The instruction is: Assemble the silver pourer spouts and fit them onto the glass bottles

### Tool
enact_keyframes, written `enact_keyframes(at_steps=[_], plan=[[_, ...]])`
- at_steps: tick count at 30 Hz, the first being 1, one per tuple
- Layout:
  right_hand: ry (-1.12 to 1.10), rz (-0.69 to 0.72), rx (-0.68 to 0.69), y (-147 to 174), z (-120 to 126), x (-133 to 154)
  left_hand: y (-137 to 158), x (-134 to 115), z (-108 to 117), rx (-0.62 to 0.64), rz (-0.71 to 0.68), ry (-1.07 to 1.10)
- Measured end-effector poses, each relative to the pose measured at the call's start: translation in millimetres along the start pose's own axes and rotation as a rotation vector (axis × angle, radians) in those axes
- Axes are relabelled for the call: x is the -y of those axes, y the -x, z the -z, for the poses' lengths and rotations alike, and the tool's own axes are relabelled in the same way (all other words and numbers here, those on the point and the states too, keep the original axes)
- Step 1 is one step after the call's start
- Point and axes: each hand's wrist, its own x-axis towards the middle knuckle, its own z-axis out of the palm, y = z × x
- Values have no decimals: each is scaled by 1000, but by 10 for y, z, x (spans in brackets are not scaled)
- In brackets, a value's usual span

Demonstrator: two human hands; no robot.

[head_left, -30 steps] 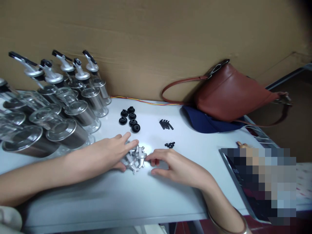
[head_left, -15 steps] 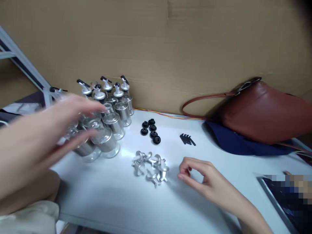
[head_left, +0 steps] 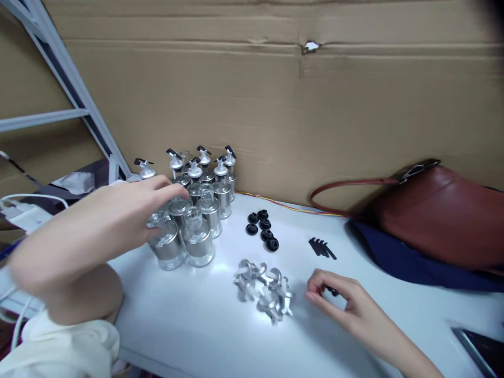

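Observation:
My left hand (head_left: 151, 207) reaches over the front left of a group of clear glass bottles with silver bands. Its fingers and thumb are apart around the neck of a stopperless bottle (head_left: 169, 252); contact cannot be made out. Behind stand bottles topped with silver pourers (head_left: 195, 168) with black levers. My right hand (head_left: 344, 302) is curled low over the table, thumb and forefinger nearly meeting. A small dark thing (head_left: 332, 290) shows through that loop, its kind unclear. Left of this hand lies a pile of silver pourer tops (head_left: 268, 291).
Several round black stoppers (head_left: 265, 224) and a row of small black levers (head_left: 322, 248) lie on the white table (head_left: 189, 315). A brown bag (head_left: 441, 215) rests on dark blue cloth (head_left: 386, 257) at right. A cardboard wall (head_left: 236, 105) and metal frame (head_left: 74, 73) bound the back and left.
The view has shifted, so the table's contents appear further right and lower. My left hand has come down closer to the front left bottle. A dark thing now shows within my right hand's loop.

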Motion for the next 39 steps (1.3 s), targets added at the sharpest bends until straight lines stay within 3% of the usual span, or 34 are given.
enact_keyframes(at_steps=[3, 8, 17, 20, 23, 26, 29, 34, 39], plan=[[-1, 11, -3, -9, -24, -9, -111, -104, 82, 84, 39, -44], [-9, 15, -3, -27, -31, 9, -207, 2, 50, 159, 88, 71], [0, 45, -20, -10, -40, 25, -224, 75, 24, 214, 24, 254], [19, 55, 4, -34, -15, 66, -152, 190, 73, 166, 52, 346], [50, 93, 60, -132, 62, 188, -82, 355, 94, 5, 205, 370], [95, 172, 54, -317, 132, 389, -97, 528, 75, -83, 443, 302], [109, 280, -28, -570, 111, 606, -213, 694, 12, 1, 560, 296], [56, 423, -264, -1122, -51, 787, -447, 940, -188, 136, 518, 332], [-61, 426, -333, -1758, -137, 742, -549, 1007, -304, 114, 439, 299]])
